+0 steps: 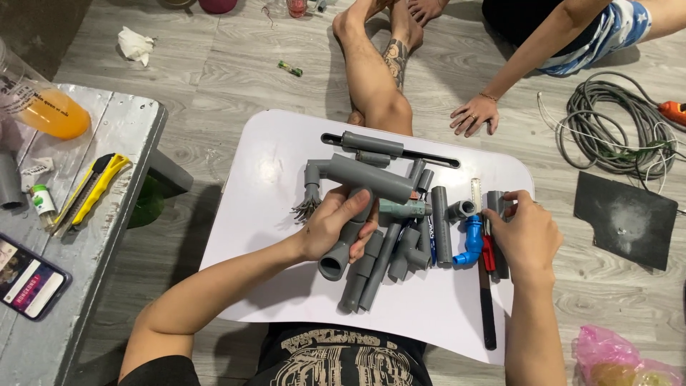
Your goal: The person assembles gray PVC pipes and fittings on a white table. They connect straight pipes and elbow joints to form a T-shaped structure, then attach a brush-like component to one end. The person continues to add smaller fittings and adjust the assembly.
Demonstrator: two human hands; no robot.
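My left hand (334, 223) grips a grey pipe tee fitting (337, 259) over a small white lap table (271, 186). A thick grey pipe assembly (368, 176) lies just above that hand. My right hand (525, 236) closes around a short grey pipe piece (494, 202) at the table's right side, beside a red-handled tool (488, 257). Between the hands lies a heap of several grey pipes (400, 250), a blue elbow fitting (471, 243) and a grey coupling (463, 209).
Another person sits opposite, a bare leg (371, 71) and a hand (473, 114) on the floor. A grey cable coil (614, 132) and a dark square plate (625, 218) lie right. A low bench at left carries a yellow utility knife (93, 189), a phone (28, 275) and a bottle (43, 107).
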